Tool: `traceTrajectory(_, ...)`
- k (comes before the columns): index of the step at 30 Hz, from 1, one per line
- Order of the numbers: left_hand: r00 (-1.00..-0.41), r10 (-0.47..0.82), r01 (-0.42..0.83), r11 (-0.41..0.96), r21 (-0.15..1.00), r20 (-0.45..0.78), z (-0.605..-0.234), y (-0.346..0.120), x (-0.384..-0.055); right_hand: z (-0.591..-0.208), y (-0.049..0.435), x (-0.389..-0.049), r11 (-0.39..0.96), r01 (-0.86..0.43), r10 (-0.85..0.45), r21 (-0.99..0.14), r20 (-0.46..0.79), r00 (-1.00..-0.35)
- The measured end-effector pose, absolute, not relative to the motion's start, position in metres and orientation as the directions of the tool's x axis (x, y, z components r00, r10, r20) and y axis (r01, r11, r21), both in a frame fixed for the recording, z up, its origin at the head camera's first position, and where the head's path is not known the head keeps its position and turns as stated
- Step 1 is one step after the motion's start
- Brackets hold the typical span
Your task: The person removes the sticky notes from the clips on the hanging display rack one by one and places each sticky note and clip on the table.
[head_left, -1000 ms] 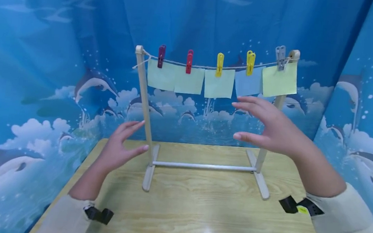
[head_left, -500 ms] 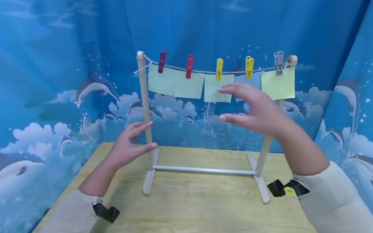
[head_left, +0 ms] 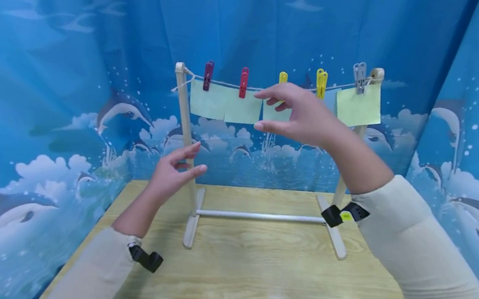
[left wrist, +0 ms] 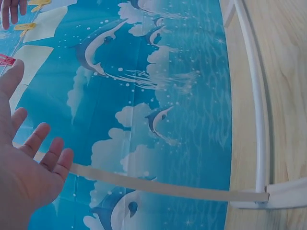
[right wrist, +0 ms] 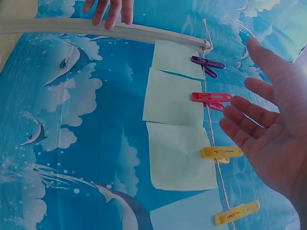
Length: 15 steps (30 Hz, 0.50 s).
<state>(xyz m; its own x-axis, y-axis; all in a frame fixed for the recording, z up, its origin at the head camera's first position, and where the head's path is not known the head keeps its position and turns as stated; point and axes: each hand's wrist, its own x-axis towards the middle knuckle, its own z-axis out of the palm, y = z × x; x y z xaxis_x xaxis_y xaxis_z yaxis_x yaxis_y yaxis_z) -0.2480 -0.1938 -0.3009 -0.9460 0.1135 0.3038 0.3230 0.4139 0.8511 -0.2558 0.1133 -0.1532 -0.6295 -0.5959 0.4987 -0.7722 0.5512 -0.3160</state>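
A string (head_left: 224, 84) runs between two wooden posts, and several paper squares hang from it under clothespins. From left come a purple clothespin (head_left: 208, 75), a red clothespin (head_left: 243, 82), a yellow clothespin (right wrist: 221, 152), a second yellow clothespin (head_left: 321, 83) and a grey clothespin (head_left: 360, 78). My right hand (head_left: 301, 112) holds nothing; it overlaps the middle pale green paper (right wrist: 180, 155) in the head view, fingertips close to the red clothespin in the right wrist view. My left hand (head_left: 169, 174), also holding nothing, is beside the left post (head_left: 183, 93), fingers spread in the left wrist view.
The rack's feet (head_left: 190, 231) stand on a light wooden table (head_left: 244, 275), joined by a white bar (head_left: 259, 216). A blue curtain (head_left: 243, 24) printed with dolphins surrounds the table. A yellow-green paper (head_left: 359, 105) hangs at the right end, by the right post.
My right hand has moved left and up, from below the blue paper to the middle paper. My left hand has shifted slightly right and up. The papers and clothespins stay on the string.
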Motion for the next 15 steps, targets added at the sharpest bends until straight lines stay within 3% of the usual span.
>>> traceTrajectory(9,-0.969,0.054,0.246,0.193,0.95,0.24,-0.29,-0.184,-0.261,-0.134,0.088,-0.268,0.518,-0.797,-0.606,-0.31,0.525,-0.598)
traceTrajectory(15,-0.976,0.037,0.217,0.155,0.964,0.214,-0.285,-0.172,-0.27,-0.128,0.076,-0.276,0.497,-0.801,-0.587,-0.335,0.551,-0.594)
